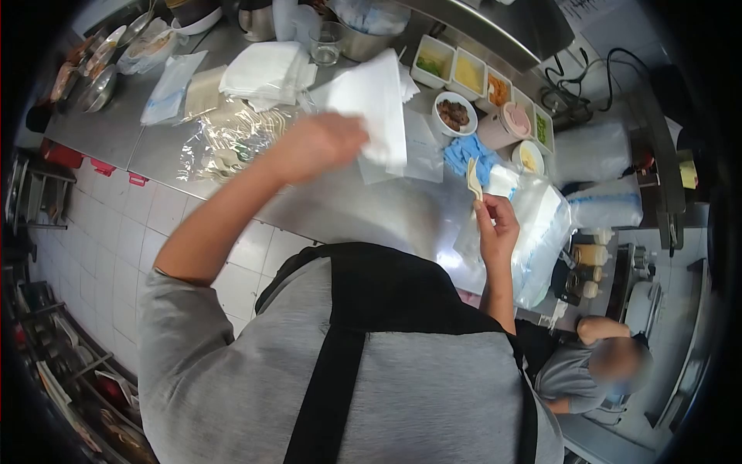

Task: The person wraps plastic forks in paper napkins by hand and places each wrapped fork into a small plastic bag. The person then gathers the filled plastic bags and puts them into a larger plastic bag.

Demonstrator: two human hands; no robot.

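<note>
My left hand (332, 141), smeared by motion, is over the steel counter and overlaps the edge of a white paper sheet (384, 116). Its fingers are too blurred to show whether they grip the sheet. To its left lies a clear plastic bag (232, 139) of pale cutlery. My right hand (497, 220) is closed on a pale disposable utensil (474, 179), held by its lower end with the head pointing up and away. Just beyond that utensil sits a crumpled blue cloth or glove (470, 151). Clear plastic bags (537, 232) lie beside my right hand.
White napkins (267, 71) are stacked at the back, near a drinking glass (326, 45). Food tubs (468, 73) line the back right, with a bowl of brown food (454, 114) before them. Metal bowls (98, 89) stand far left. Another person (591, 367) is at lower right.
</note>
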